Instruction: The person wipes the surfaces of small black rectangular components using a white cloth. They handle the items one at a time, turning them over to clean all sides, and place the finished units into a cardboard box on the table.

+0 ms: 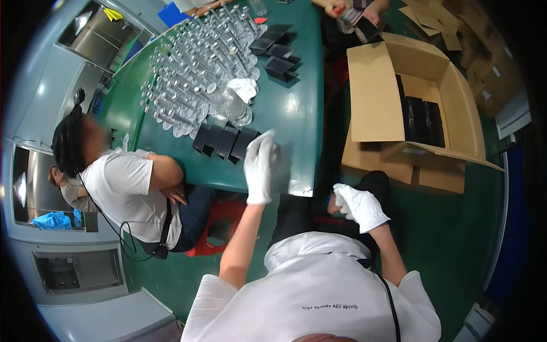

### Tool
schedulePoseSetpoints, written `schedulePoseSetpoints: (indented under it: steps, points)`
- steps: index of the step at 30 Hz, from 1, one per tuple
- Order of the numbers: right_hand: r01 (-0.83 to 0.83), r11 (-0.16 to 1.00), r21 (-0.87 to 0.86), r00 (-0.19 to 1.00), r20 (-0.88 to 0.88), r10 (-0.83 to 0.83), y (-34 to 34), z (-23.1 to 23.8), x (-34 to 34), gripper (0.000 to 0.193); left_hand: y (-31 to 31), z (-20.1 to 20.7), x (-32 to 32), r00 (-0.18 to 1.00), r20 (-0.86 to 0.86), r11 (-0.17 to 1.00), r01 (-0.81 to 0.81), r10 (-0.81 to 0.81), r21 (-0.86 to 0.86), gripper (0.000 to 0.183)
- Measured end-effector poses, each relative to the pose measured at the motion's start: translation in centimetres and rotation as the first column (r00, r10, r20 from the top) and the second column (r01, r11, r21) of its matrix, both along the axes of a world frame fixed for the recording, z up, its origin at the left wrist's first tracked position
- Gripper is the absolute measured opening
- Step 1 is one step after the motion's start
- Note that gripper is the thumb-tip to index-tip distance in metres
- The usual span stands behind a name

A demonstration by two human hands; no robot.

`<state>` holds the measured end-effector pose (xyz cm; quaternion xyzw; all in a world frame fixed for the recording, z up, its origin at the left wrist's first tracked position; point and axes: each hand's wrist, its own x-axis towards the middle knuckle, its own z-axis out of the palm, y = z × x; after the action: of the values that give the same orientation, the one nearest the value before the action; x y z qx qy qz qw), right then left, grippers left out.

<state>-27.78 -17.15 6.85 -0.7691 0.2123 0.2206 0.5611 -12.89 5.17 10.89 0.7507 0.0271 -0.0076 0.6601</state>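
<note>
My left hand (261, 166), in a white glove, is at the near right part of the green table (293, 122). Its fingers stretch forward along the right end of a row of black folded boxes (229, 141), touching or just beside the last one; no object shows in its grasp. Over my lap, off the table edge, my right hand (360, 207) wears a white glove too. Its fingers are curled in and I see nothing held there. Behind the row stand clear plastic jars (231, 107) and a crumpled white cloth or bag (244, 88).
Several clear stemmed pieces with silver tops (194, 65) crowd the table's left half. More black boxes (279, 54) lie farther back. An open carton (376, 97) holding black boxes stands at right. A person (122, 176) sits at left; another person's hands (356, 14) work at the far side.
</note>
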Motion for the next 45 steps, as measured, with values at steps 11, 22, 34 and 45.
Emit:
schedulePoseSetpoints:
  steps: [11, 22, 34, 45]
  points:
    - [0.268, 0.66, 0.702, 0.895, 0.071, -0.44, 0.3, -7.1, -2.3, 0.051, -14.1, -11.2, 26.5, 0.887, -0.435, 0.418, -0.341, -0.154, -0.842, 0.07]
    - [0.286, 0.191, 0.939, 0.911, -0.204, -0.36, 1.8, -10.0, -2.6, 0.046, -12.3, -9.0, 18.8, 0.976, -0.136, 0.704, -0.218, 0.171, -0.677, 0.04]
    - [0.275, 0.857, -0.436, 0.471, 0.838, 0.276, 4.0, -2.6, 10.6, 0.041, -3.8, -10.0, -7.2, 0.898, -0.413, 0.726, -0.184, -0.149, -0.662, 0.045]
    - [-0.085, 0.896, -0.437, 0.462, 0.779, 0.424, 9.7, -3.7, 4.3, 0.049, 0.3, -10.5, -4.5, 0.793, 0.247, 0.65, 0.232, -0.558, 0.724, 0.047]
